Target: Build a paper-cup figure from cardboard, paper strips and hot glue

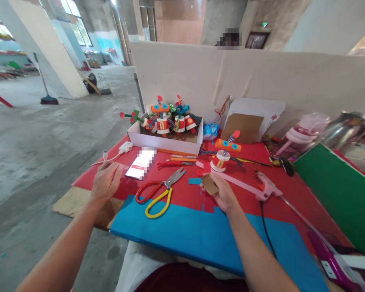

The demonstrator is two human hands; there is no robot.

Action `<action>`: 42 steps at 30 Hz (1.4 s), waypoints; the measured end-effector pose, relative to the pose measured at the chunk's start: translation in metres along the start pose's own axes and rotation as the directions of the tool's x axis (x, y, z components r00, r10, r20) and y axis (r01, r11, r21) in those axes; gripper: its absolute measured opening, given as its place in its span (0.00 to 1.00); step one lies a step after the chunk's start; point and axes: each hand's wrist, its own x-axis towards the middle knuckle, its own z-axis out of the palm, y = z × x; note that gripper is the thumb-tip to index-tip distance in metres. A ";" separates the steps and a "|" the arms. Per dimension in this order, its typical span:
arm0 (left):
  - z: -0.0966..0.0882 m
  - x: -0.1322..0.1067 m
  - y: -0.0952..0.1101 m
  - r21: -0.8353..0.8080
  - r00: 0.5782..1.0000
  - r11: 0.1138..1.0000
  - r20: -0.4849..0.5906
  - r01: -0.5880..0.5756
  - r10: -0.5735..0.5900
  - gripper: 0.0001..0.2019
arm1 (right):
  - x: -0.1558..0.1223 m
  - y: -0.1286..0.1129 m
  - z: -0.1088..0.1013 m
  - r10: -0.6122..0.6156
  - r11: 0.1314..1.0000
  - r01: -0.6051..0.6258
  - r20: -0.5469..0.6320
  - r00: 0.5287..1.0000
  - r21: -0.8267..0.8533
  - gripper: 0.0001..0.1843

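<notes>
My right hand [223, 192] is closed around a small piece of brown cardboard [209, 184], held above the red part of the table. Just beyond it stands a robot figure made from a paper cup [221, 160], with an orange tube head and coiled arms. My left hand [106, 180] is at the table's left edge beside a phone [140, 163] with a lit screen. Its fingers are drawn together near a faint pinkish bit; what they hold, if anything, is unclear. Scissors [162, 190] with one red and one yellow handle lie open between my hands.
A white box [167, 141] of similar cup figures stands at the back. A pink glue gun [267, 187] lies right, its black cable crossing the blue sheet [176, 231]. Pens and red-handled pliers [176, 164] lie mid-table. A green board [340, 198] borders the right side.
</notes>
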 end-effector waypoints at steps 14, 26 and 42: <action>0.011 -0.005 -0.005 -0.004 0.999 0.999 -0.007 -0.052 0.052 0.16 | -0.001 -0.001 0.002 0.013 1.000 -0.013 0.003 1.000 -0.009 0.15; 0.006 -0.002 0.011 -0.011 1.000 1.000 -0.020 -0.022 0.022 0.16 | 0.001 0.001 0.004 0.000 0.998 0.002 -0.042 0.999 0.058 0.14; 0.108 0.024 0.240 -0.709 0.975 0.705 0.170 0.018 0.145 0.06 | 0.018 -0.005 -0.027 -0.240 0.913 0.333 -0.348 0.906 0.237 0.14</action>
